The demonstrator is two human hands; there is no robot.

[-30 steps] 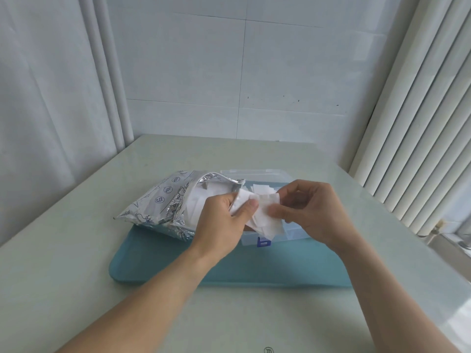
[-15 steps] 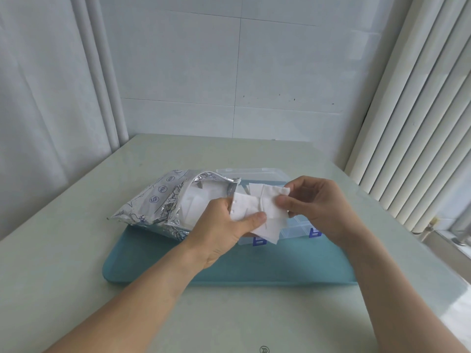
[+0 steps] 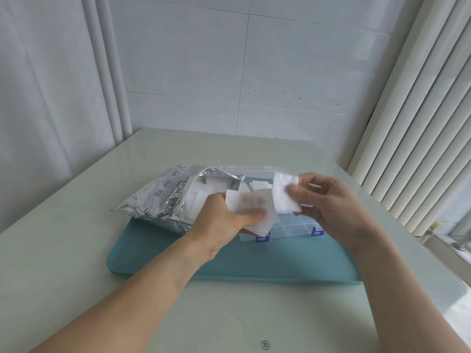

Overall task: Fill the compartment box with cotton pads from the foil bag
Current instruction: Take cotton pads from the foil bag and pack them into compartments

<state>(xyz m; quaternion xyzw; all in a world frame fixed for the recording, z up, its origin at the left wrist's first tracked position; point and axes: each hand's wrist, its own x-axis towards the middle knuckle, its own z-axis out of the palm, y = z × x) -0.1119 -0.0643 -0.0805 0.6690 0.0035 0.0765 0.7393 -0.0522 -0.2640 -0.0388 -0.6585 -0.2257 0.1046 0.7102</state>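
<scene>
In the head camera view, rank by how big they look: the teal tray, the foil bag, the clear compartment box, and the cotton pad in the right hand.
1. teal tray
2. foil bag
3. compartment box, partly hidden, so unsure
4. cotton pad

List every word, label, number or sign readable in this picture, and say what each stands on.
Foil bag: round blue stamp-like emblems and handwriting-style blue print, too small and creased to read.
Table: a small round mark near the bottom edge holding curved strokes, no readable letters.
Compartment box, its blue latches and the cotton pads: no text visible.
</scene>
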